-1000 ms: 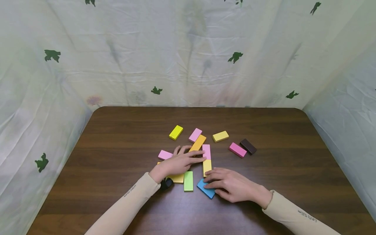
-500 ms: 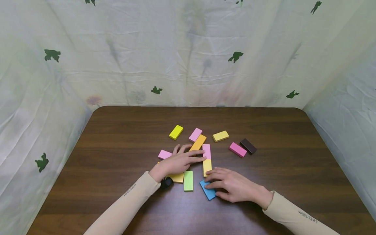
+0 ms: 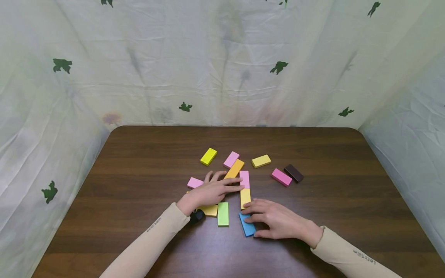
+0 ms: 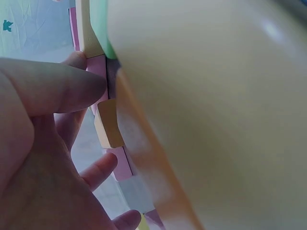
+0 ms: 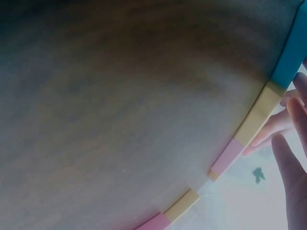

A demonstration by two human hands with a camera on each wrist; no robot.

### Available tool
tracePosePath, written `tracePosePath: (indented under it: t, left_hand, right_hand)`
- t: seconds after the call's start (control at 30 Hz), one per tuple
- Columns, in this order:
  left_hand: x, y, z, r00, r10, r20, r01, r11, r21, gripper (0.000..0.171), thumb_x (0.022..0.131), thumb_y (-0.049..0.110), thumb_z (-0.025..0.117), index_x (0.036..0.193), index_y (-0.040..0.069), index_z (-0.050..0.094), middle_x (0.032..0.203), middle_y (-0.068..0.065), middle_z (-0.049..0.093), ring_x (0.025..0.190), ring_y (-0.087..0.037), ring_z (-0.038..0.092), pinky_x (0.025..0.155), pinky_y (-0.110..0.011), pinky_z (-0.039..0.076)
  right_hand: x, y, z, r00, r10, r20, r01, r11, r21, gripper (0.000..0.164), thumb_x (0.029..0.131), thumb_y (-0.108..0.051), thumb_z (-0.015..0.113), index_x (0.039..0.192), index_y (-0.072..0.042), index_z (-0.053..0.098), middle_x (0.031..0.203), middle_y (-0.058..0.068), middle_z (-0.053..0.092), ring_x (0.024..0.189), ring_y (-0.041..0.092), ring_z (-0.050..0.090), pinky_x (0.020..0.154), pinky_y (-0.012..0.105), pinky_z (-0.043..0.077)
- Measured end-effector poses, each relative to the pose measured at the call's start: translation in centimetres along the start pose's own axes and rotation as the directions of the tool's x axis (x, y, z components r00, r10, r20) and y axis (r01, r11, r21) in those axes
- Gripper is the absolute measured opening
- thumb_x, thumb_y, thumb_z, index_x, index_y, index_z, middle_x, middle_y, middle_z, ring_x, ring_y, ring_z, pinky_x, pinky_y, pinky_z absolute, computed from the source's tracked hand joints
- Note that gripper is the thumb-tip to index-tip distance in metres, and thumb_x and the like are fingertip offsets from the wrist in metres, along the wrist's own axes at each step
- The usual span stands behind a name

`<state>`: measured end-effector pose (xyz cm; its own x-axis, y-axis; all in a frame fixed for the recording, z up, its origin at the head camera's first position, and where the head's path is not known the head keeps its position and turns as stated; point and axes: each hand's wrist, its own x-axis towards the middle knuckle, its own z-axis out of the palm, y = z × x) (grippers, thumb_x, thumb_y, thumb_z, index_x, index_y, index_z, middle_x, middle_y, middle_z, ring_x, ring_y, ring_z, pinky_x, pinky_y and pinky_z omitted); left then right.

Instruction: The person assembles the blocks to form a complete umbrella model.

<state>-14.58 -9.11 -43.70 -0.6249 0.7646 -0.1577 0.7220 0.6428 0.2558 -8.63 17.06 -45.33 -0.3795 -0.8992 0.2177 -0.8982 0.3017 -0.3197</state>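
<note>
My left hand lies over the left part of a cluster of blocks, fingers stretched out. Two of its fingertips touch a pale pink block joined end to end with a yellow block. My right hand has its fingers fanned over a blue block, thumb at the block's near right edge. That blue block lies flat, slightly slanted, just below the yellow one. In the right wrist view, the blue block, yellow block and pink block appear in one line.
Left of the blue block lies a green block, touching a yellow-orange block. Behind the hands are an orange block, a bright yellow block and a pale yellow block. A hot-pink block and dark brown block sit right.
The blue block has turned under my right hand and shifted slightly right, so its long side lies closer to the line of the yellow block. My left hand stays put.
</note>
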Motion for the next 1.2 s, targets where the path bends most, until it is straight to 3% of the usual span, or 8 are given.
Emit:
tracePosePath:
  t: [0.17, 0.37, 0.6, 1.2]
  left_hand:
    - [0.0, -0.1, 0.1, 1.000, 0.004, -0.009, -0.004, 1.000, 0.000, 0.055, 0.097, 0.006, 0.044, 0.145, 0.033, 0.042, 0.153, 0.010, 0.030, 0.136, -0.038, 0.024, 0.102, -0.064, 0.019]
    - [0.1, -0.1, 0.0, 1.000, 0.001, -0.016, -0.001, 1.000, -0.009, 0.055, 0.097, 0.006, 0.045, 0.145, 0.032, 0.043, 0.153, 0.009, 0.030, 0.136, -0.038, 0.024, 0.102, -0.064, 0.019]
    - [0.3, -0.1, 0.0, 1.000, -0.016, -0.011, 0.016, 1.000, -0.002, 0.053, 0.098, 0.008, 0.045, 0.146, 0.031, 0.042, 0.154, 0.007, 0.030, 0.136, -0.038, 0.023, 0.102, -0.064, 0.019]
    - [1.6, -0.7, -0.4, 0.995, -0.088, 0.039, 0.092, 0.990, -0.106, 0.052, 0.100, 0.012, 0.041, 0.147, 0.033, 0.038, 0.155, 0.010, 0.026, 0.141, -0.035, 0.014, 0.106, -0.062, 0.010]
  right_hand:
    - [0.1, -0.1, 0.0, 1.000, 0.000, -0.012, -0.001, 1.000, -0.018, 0.037, 0.082, -0.032, 0.076, 0.112, -0.011, 0.070, 0.125, 0.001, 0.060, 0.124, 0.021, 0.049, 0.104, 0.040, 0.035]
    - [0.3, -0.1, -0.2, 0.998, 0.063, 0.015, -0.062, 0.998, -0.026, 0.038, 0.083, -0.037, 0.074, 0.111, -0.011, 0.068, 0.123, 0.001, 0.059, 0.122, 0.020, 0.048, 0.104, 0.040, 0.036]
    - [0.7, -0.1, -0.1, 0.996, 0.092, -0.007, -0.092, 0.994, -0.060, 0.038, 0.083, -0.038, 0.074, 0.108, -0.011, 0.066, 0.126, 0.006, 0.055, 0.117, 0.020, 0.050, 0.100, 0.037, 0.041]
    - [1.5, 0.5, -0.1, 0.987, 0.159, -0.014, -0.160, 0.985, -0.065, 0.042, 0.084, -0.034, 0.074, 0.114, -0.006, 0.065, 0.128, 0.009, 0.055, 0.119, 0.022, 0.050, 0.097, 0.034, 0.043]
